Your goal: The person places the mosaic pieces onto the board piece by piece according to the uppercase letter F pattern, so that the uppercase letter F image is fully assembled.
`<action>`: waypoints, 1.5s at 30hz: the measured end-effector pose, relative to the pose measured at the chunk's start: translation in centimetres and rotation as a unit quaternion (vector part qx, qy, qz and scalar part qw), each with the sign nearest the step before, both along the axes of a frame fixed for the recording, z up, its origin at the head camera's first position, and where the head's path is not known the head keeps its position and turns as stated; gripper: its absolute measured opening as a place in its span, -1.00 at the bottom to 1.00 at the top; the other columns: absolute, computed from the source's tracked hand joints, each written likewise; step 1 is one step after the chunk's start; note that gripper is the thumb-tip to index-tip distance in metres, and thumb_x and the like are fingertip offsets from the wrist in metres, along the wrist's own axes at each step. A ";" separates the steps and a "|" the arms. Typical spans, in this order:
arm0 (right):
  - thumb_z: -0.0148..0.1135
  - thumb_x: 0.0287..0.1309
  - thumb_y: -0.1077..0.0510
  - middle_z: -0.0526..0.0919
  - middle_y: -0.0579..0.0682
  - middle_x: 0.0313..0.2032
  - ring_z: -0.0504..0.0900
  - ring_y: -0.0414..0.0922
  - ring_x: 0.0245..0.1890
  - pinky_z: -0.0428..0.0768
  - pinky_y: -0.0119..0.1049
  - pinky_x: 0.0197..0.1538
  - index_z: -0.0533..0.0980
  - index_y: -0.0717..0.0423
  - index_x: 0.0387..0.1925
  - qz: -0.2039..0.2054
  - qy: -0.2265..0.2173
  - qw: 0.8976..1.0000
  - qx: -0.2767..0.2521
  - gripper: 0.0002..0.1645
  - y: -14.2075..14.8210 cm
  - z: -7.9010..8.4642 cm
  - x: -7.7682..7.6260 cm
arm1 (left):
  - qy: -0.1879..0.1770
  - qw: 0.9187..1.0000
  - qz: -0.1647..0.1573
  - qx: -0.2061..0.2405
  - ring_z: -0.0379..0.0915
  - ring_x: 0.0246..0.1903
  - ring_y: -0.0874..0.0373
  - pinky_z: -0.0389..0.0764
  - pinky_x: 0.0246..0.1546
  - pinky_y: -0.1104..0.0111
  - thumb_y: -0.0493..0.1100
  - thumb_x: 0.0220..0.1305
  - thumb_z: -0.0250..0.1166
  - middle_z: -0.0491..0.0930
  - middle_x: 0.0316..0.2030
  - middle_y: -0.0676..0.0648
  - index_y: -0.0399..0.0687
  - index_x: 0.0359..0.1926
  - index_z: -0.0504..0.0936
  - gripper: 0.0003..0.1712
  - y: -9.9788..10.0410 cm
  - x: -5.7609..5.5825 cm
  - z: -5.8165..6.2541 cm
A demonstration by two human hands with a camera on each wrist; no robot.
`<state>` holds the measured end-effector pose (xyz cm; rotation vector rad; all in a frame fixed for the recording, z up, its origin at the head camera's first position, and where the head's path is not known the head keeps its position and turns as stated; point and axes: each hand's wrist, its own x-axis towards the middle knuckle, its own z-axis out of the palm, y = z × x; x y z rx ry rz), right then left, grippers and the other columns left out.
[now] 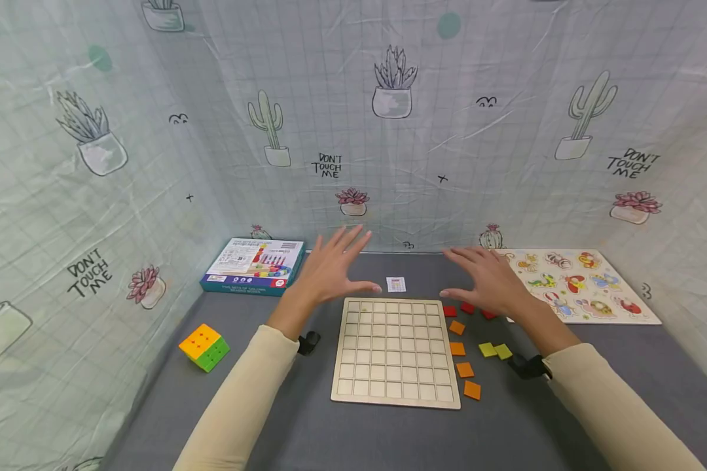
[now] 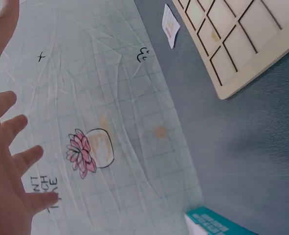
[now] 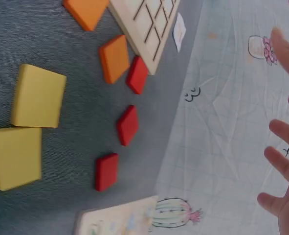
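My left hand (image 1: 332, 267) is raised past the upper left corner of a wooden grid board (image 1: 396, 353), fingers spread and holding nothing. On the other side my right hand (image 1: 488, 278) hovers over the red tiles (image 3: 128, 125), its fingers also spread and bare. The board's square cells hold no tiles. Along its right edge lie several orange tiles (image 1: 465, 369), with two yellow tiles (image 3: 39, 96) farther right. A small printed card (image 1: 396, 284) lies just beyond the board's far edge, between the two hands.
A teal and white box (image 1: 253, 265) lies at the back left, and a puzzle cube (image 1: 204, 347) sits nearer on that side. At the back right is a picture board (image 1: 586, 286) with cartoon insects. A printed curtain (image 1: 353, 131) hangs behind the grey table (image 1: 365, 438).
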<state>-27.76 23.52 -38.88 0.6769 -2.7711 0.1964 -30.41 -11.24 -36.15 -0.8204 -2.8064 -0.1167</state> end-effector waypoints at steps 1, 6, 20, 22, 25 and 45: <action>0.36 0.12 -0.41 0.43 0.17 0.44 0.41 0.29 0.39 0.32 0.45 0.33 0.30 -0.08 0.52 0.003 -0.002 1.000 -0.006 0.04 0.1 -0.2 0.1 | -0.006 1.000 0.002 0.006 -0.13 0.65 -0.09 -0.04 0.53 -0.35 0.64 0.08 0.22 -0.07 0.66 0.06 0.37 0.65 -0.11 0.26 -0.2 0.2 -0.1; 0.41 0.15 -0.28 0.57 0.16 0.33 0.52 0.26 0.32 0.44 0.37 0.29 0.45 -0.04 0.42 0.018 -0.017 0.998 -0.050 -0.13 0.4 -1.4 0.5 | -0.024 0.999 0.007 0.035 0.08 0.58 -0.10 0.09 0.53 -0.28 0.60 0.11 0.24 0.01 0.64 0.07 0.39 0.64 -0.09 0.22 -1.0 1.0 -0.8; 0.42 0.24 0.00 0.69 0.17 0.19 0.61 0.23 0.21 0.60 0.22 0.15 0.58 0.07 0.28 0.019 -0.068 0.990 -0.121 -0.40 0.5 -5.3 0.6 | -0.094 0.994 0.005 0.062 0.36 0.43 -0.19 0.35 0.40 -0.22 0.40 0.36 0.18 0.07 0.63 0.00 0.26 0.62 0.08 -0.06 -2.9 3.1 -3.6; 0.41 0.25 0.02 0.70 0.17 0.17 0.61 0.24 0.20 0.60 0.22 0.16 0.59 0.08 0.26 0.014 -0.079 0.990 -0.114 -0.43 0.4 -5.8 0.5 | -0.107 0.992 0.004 0.065 0.34 0.44 -0.20 0.32 0.41 -0.24 0.35 0.39 0.18 0.07 0.63 -0.03 0.23 0.62 0.09 -0.08 -3.2 3.4 -4.2; 0.40 0.26 0.03 0.70 0.18 0.17 0.60 0.25 0.21 0.57 0.24 0.19 0.60 0.09 0.25 0.002 -0.102 0.989 -0.110 -0.45 0.4 -6.5 0.2 | -0.122 0.990 0.002 0.074 0.31 0.46 -0.22 0.31 0.42 -0.25 0.29 0.41 0.20 0.07 0.63 -0.05 0.19 0.62 0.11 -0.11 -3.6 3.8 -5.0; 0.32 0.32 0.12 0.69 0.17 0.20 0.45 0.33 0.37 0.38 0.36 0.36 0.70 0.07 0.11 -0.005 -0.131 0.986 -0.106 -0.64 0.4 -8.6 -0.3 | -0.260 0.963 0.024 0.069 -0.06 0.62 -0.24 -0.09 0.47 -0.45 0.19 0.45 0.20 0.05 0.63 -0.01 0.17 0.59 0.20 -0.21 -4.9 6.5 -9.2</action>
